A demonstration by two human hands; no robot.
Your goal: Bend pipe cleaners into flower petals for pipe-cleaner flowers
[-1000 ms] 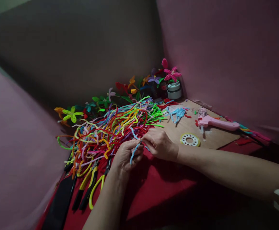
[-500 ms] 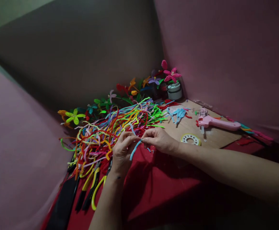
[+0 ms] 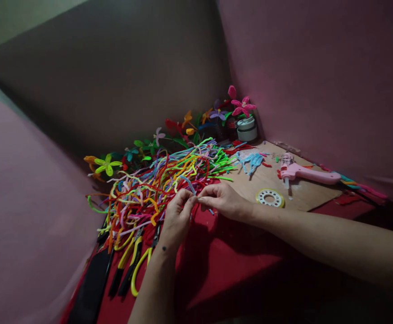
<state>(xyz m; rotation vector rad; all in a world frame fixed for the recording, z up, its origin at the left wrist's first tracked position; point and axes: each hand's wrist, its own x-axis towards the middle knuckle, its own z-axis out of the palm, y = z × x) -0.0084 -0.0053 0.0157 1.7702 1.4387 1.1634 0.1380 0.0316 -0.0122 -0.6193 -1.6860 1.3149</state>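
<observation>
A light blue pipe cleaner [image 3: 188,183] is pinched between my two hands, its upper end sticking out beyond the fingertips. My left hand [image 3: 179,213] grips it with thumb and forefinger. Fingertip to fingertip with it, my right hand [image 3: 225,201] also pinches the pipe cleaner from the other side. The part between the fingers is hidden. Just behind both hands spreads a large tangled heap of coloured pipe cleaners [image 3: 142,191]. A short blue piece [image 3: 211,211] lies on the red cloth [image 3: 230,274] under my right hand.
Yellow-and-black pliers [image 3: 128,265] and yellow-handled scissors [image 3: 138,274] lie left of my left forearm. On the board [image 3: 240,182] at right are a tape roll [image 3: 269,198], a pink glue gun [image 3: 311,173] and a light blue bundle [image 3: 251,161]. Pipe-cleaner flowers [image 3: 106,165] line the wall.
My left hand has turned, and the blue end that hung below the fingers is now out of sight. My right hand keeps its pinch with little movement.
</observation>
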